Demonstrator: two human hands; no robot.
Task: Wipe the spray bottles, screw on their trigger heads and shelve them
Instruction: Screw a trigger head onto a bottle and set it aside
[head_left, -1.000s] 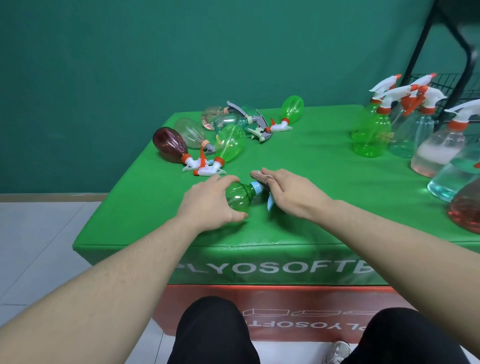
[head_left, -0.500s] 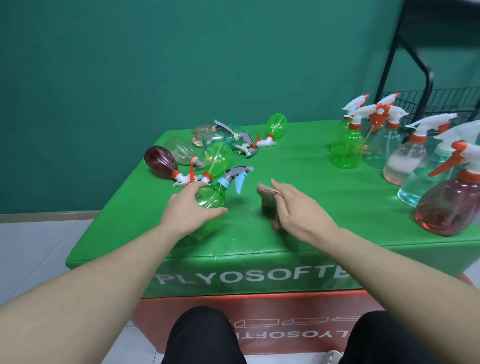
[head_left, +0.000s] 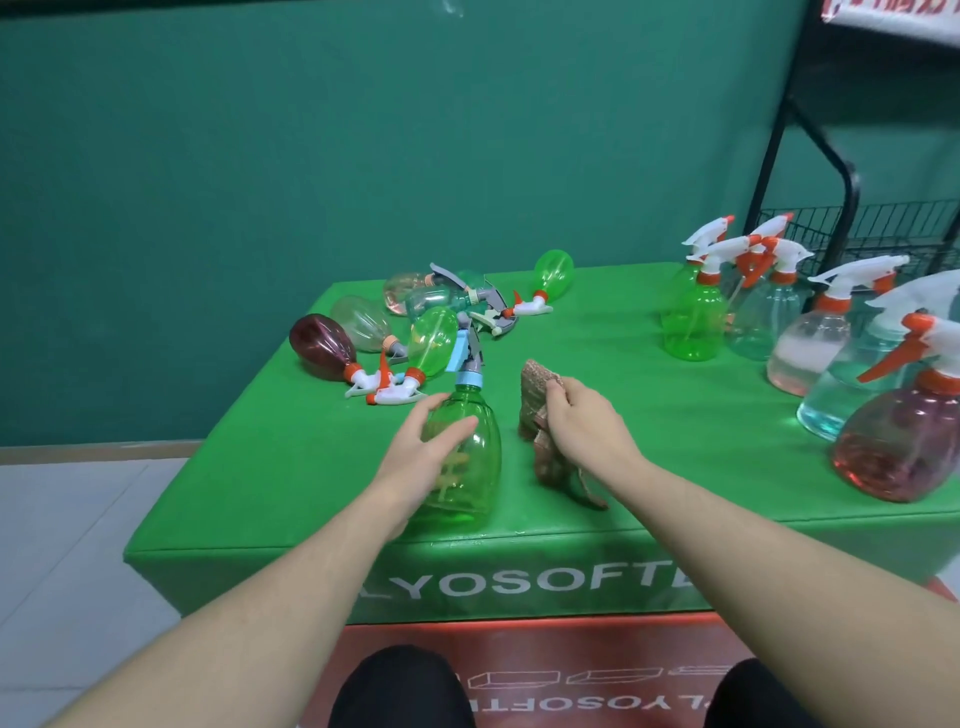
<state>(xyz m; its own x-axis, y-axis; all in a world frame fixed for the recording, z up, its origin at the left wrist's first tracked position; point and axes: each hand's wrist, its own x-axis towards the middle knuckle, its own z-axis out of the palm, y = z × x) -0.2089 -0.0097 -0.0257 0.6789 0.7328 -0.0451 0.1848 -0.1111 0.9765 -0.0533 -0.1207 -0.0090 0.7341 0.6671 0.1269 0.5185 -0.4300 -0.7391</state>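
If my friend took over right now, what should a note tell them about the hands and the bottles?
Left hand: grips the green bottle, upright at the table's front edge, blue-grey trigger head on.
Right hand: holds the brown cloth beside the bottle.
Done: upright bottles with heads stand on the table's right side.
Left: wipe this one; a pile of lying bottles waits at the far left. The wire shelf sits behind on the right; none visibly shelved.
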